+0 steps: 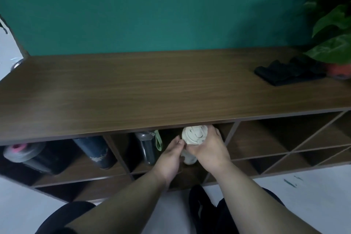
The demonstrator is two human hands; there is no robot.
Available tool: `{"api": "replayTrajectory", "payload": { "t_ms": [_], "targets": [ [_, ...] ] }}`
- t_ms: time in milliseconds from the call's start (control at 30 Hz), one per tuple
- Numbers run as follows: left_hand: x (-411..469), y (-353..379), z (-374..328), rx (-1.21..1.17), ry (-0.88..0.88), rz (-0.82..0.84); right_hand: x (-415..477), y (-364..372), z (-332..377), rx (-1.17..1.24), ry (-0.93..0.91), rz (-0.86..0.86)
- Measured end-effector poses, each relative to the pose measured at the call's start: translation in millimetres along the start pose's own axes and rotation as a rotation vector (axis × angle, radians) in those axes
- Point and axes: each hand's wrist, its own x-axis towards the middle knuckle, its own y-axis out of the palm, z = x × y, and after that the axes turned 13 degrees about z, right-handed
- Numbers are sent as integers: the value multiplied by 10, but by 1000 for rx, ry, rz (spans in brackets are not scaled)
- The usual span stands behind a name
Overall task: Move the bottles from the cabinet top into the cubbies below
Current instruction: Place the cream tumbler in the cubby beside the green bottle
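Both hands, left hand (169,156) and right hand (208,148), grasp the cream bottle (193,136) between them (inside the upper cubby (226,133))

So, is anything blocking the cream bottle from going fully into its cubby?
Nothing visible blocks it. The cream bottle, held by the left hand and the right hand, already sits in the cubby mouth. The dark bottle with the green loop stands to its left, beside the path. The cubby's depth is hidden.

Both hands, left hand (169,159) and right hand (209,149), gripping cream bottle (193,136) (in cubby)
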Motion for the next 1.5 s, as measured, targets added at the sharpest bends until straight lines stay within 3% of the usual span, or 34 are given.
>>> {"api": "replayTrajectory", "payload": {
  "t_ms": [333, 500, 633, 800, 900, 1067, 1500],
  "targets": [
    [296, 43, -134, -11, -7, -85, 289, 68, -15, 64, -17, 16],
    [375, 12, -140, -5, -40, -103, 370, 90, -73, 141, 27, 112],
    [351, 0, -125, -16, -48, -121, 283, -5, -88, 219, -48, 140],
    [355, -42, -136, -81, -39, -142, 170, -144, -74, 585, -70, 80],
    [292, 4, -199, -119, 6, -130, 191, -140, -92, 680, -23, 94],
    [314, 53, -208, -105, 62, -96, 225, -113, -76, 646, 7, 178],
    [372, 74, -209, 24, 82, -56, 83, -135, 49, 636, 24, 202]
  ]
}}
